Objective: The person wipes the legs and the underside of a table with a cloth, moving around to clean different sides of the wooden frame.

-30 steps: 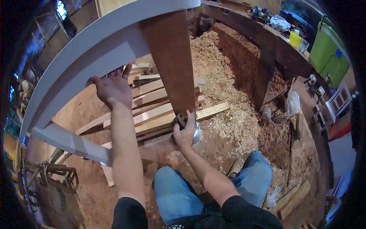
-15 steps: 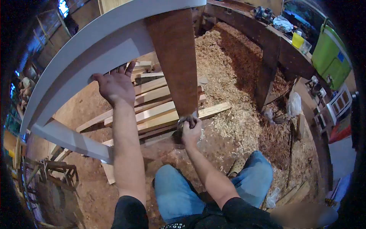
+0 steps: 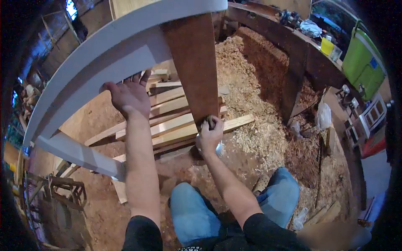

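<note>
A piece of furniture with a curved, white-painted edge [image 3: 79, 62] fills the upper left. It has a white leg [image 3: 79, 155] and a brown tapered wooden leg [image 3: 193, 62]. My left hand [image 3: 130, 97] is palm up with fingers spread, fingertips up against the underside of the white rail. At the narrow lower end of the brown leg, my right hand [image 3: 210, 136] pinches a small dark wad [image 3: 212, 121] that looks like a rag. Just below that hand, a shiny round container [image 3: 219, 148] shows partly, the rest covered by the hand.
Planed boards [image 3: 171, 125] lie stacked on the floor behind the legs. Wood shavings [image 3: 255, 100] are heaped at the right, before a dark wooden bench [image 3: 295, 62]. A green bin [image 3: 363, 62] stands far right, and a plastic bag [image 3: 323, 116] hangs nearby.
My right hand has risen slightly from over the container onto the brown leg's lower end, uncovering some of the shiny container. My left hand stays under the white rail.
</note>
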{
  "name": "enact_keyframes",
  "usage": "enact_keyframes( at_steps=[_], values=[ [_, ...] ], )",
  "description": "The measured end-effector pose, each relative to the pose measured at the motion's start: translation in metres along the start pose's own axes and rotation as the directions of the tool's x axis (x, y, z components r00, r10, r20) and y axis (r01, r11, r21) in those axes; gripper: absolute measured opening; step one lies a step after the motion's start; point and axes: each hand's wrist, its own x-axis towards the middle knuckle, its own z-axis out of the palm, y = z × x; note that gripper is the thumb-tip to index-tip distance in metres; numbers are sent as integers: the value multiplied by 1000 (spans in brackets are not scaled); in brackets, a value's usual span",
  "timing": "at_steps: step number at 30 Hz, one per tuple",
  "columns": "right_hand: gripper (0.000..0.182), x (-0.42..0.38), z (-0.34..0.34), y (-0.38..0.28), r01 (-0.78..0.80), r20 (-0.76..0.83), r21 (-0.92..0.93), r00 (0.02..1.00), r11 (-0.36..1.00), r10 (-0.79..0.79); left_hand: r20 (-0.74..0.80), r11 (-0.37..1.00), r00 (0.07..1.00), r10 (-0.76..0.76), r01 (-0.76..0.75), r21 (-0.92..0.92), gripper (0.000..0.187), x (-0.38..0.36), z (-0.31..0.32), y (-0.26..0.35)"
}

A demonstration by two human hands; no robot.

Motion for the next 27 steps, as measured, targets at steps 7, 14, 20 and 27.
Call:
enact_keyframes(
  at_steps=[7,14,20,27],
  values=[
    [30,-53,3,91,-190,81,-196,975,962,209,-7,1000,1000,4,-4,3,65,5,-2,-2],
    [34,-112,-49,254,-777,38,87,627,623,778,-1,999,1000,25,-25,22,55,7,-4,-4],
    [37,-74,-42,207,-813,-68,191,547,549,834,7,980,997,83,-82,181,63,6,5,-5],
    [36,-66,-19,234,-696,-243,-304,717,651,653,456,982,889,-39,118,-146,55,31,-38,1]
  ],
)
